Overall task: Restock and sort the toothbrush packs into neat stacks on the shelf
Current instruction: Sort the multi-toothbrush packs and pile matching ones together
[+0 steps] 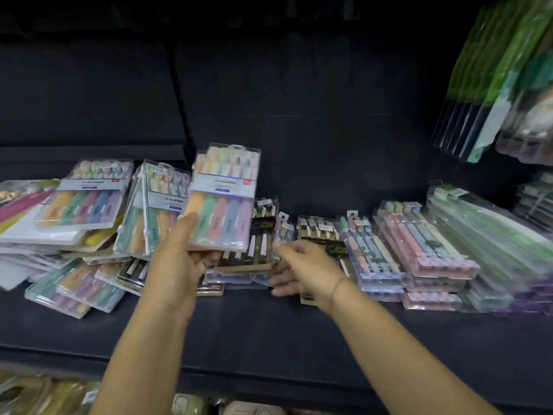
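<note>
My left hand (179, 259) grips the lower end of a clear pack of pastel toothbrushes (224, 196), held upright above the dark shelf (269, 333). My right hand (302, 268) reaches forward with fingers spread, touching the dark black-and-white toothbrush packs (257, 235) lying at the shelf's middle; whether it grips one is not clear. More pastel packs lie in a loose heap at the left (89, 202), one standing on edge (163, 205). Flat stacks of pink and blue packs (419, 250) sit to the right.
Green hanging packs (502, 79) fill the upper right. Clear green and purple packs (502, 250) are piled at the far right. A lower shelf with yellowish goods (45, 393) shows at the bottom left. The shelf's front edge (269, 375) runs across below my arms.
</note>
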The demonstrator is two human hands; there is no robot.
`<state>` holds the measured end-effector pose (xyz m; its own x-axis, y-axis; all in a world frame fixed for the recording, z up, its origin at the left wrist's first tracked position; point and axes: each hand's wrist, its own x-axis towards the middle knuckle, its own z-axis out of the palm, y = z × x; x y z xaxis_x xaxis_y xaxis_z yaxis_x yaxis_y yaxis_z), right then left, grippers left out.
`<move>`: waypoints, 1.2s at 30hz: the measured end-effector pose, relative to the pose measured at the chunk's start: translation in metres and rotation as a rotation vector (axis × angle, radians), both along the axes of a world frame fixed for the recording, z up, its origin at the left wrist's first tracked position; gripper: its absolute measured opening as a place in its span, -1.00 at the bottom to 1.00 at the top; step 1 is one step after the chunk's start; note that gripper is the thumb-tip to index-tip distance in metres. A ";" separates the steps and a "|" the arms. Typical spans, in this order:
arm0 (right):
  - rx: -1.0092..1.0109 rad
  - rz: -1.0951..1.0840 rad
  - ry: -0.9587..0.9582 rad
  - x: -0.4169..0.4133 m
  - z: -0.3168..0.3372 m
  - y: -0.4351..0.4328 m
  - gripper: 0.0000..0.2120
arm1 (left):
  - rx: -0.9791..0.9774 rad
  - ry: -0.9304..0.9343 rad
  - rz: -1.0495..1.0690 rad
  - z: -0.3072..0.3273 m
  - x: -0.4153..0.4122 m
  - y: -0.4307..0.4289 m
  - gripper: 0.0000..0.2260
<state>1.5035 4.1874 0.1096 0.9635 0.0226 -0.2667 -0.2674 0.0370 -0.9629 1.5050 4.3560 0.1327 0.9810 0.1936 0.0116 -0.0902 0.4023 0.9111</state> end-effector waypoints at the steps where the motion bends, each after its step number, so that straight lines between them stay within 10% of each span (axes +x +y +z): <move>1: 0.015 -0.016 0.001 0.005 -0.003 0.009 -0.62 | -0.017 -0.011 0.021 0.000 0.001 0.003 -0.89; 16: 0.218 -0.266 -0.038 -0.008 -0.014 -0.028 -0.86 | -0.051 -0.107 0.054 -0.005 0.005 0.007 -0.88; 30: -0.036 -0.544 -0.148 -0.047 -0.046 -0.069 -0.54 | -0.039 -0.101 0.064 -0.008 0.000 0.005 -0.87; 36: -0.201 -0.525 -0.274 -0.067 -0.038 -0.031 -0.86 | -0.066 -0.090 0.089 -0.009 0.004 0.014 -0.87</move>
